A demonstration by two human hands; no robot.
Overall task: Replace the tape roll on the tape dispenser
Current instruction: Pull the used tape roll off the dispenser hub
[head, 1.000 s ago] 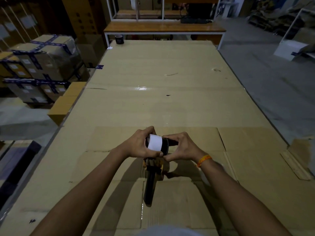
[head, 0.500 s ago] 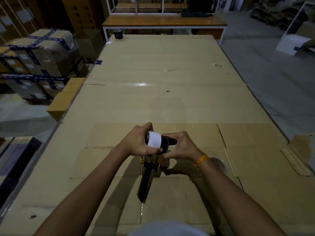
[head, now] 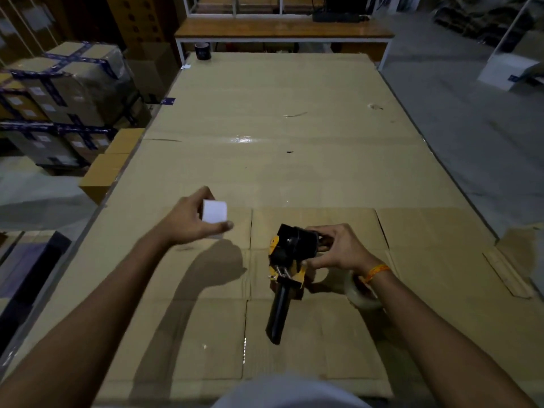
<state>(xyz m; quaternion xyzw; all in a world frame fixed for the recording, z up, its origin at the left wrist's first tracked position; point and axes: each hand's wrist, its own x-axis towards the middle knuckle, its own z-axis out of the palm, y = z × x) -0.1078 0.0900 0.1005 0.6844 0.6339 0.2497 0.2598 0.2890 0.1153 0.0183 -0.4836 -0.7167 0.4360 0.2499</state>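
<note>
your white tape core (head: 215, 212) is lifted left, apart from your black-and-yellow dispenser (head: 290, 260); a clear tape roll (head: 357, 295) lies beside it.

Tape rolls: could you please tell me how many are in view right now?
3: a white core in the left hand, a clear roll under the right wrist, a dark roll at the table's far end.

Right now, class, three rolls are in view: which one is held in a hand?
The white roll, pinched in the left hand. The clear roll lies on the cardboard under the right wrist, and the dark roll stands at the table's far edge.
</note>
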